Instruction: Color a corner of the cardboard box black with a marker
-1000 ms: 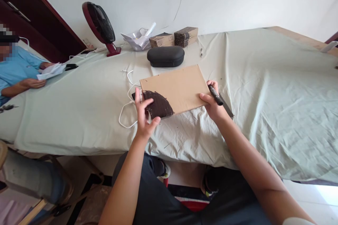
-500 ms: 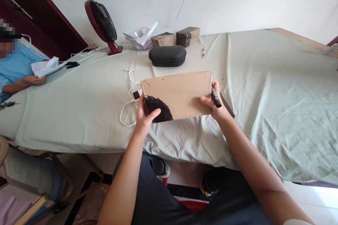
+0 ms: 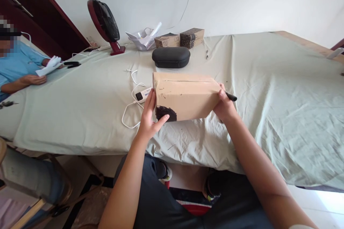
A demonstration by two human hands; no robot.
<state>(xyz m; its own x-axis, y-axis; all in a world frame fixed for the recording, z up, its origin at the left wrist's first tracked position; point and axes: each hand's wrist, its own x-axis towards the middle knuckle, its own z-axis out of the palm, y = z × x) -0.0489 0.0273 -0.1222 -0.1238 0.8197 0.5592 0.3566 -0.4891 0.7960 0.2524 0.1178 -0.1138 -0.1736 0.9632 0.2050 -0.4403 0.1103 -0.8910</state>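
Observation:
Between my two hands is a brown cardboard box (image 3: 188, 96), tilted so that two of its long faces show. A patch scribbled in black (image 3: 165, 113) covers its lower left corner. My left hand (image 3: 152, 118) grips the left end, thumb across the black patch and fingers on the side. At the right end, my right hand (image 3: 225, 103) holds the box with its thumb near the upper edge. A black marker (image 3: 231, 96) is also tucked in that hand and sticks out to the right.
Behind the box lie a black zip case (image 3: 171, 57), two scribbled cardboard boxes (image 3: 192, 38) and a plastic basket (image 3: 142, 43). A fan (image 3: 104, 25) stands further left. A white power strip (image 3: 145, 94) with cable is beside my left hand. At the left, a person (image 3: 21, 68) holds white paper.
The box has turned in my hands, so a second long face now shows along its top. My right thumb has moved up, and the marker now points right instead of downward.

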